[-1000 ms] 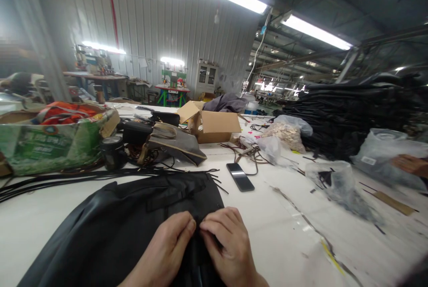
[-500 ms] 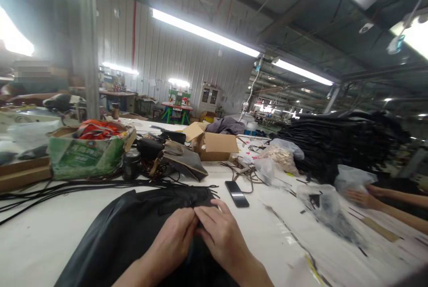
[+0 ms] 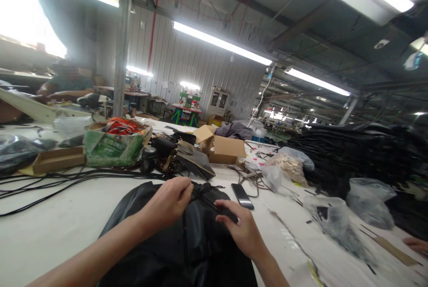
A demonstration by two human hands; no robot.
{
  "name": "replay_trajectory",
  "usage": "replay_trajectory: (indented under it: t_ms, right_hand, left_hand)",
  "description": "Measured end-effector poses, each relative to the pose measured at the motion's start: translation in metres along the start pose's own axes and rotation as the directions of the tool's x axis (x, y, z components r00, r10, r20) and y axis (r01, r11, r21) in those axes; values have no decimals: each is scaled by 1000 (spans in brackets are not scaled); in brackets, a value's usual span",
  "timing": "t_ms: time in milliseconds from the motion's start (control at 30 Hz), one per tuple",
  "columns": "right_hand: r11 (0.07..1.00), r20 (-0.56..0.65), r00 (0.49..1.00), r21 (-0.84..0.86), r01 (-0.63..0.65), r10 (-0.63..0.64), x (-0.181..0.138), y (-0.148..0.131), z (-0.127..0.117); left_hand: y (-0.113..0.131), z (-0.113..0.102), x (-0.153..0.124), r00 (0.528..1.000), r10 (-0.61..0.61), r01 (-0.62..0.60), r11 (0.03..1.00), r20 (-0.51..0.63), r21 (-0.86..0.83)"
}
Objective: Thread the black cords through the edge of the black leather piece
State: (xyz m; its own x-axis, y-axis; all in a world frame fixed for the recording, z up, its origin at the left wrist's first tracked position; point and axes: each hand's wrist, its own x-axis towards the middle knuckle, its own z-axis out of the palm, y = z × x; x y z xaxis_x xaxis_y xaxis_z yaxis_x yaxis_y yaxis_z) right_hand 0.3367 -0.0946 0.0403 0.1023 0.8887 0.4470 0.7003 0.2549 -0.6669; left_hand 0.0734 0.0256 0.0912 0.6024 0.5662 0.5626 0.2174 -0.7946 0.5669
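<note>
Fingers of the left hand point(image 3: 169, 202) pinch a black strap point(image 3: 209, 202) at the top of the black leather bag point(image 3: 160, 242) lying on the white table point(image 3: 50, 229); right hand point(image 3: 242, 229) grips the strap's other end, drawing it taut; phone point(image 3: 242, 196) just beside.

One head-worn camera looks forward and slightly down across the desk point(image 3: 60, 229), close above the hands at the bottom edge. Beyond the desk it faces the far corrugated wall point(image 3: 200, 64), taking in ceiling lights point(image 3: 220, 42) overhead.
</note>
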Motion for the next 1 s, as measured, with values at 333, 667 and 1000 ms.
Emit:
replay_trajectory:
  t_ms: [333, 667, 1000]
  right_hand:
    - [990, 138, 980, -2, -142, 141, -2, 24, -14]
    - [978, 165, 969, -132, -163, 184, -14, 38, -12]
    - [971, 126, 963, -49, -234, 239, -30, 64, 9]
  left_hand:
    - [5, -16, -21, 968, -228, 225, 974, -102, -38]
    - [-9, -29, -40, 833, -550, 540, 831, -54, -132]
    - [-45, -37, -75, 851, -520, 524, 835, 66, -171]
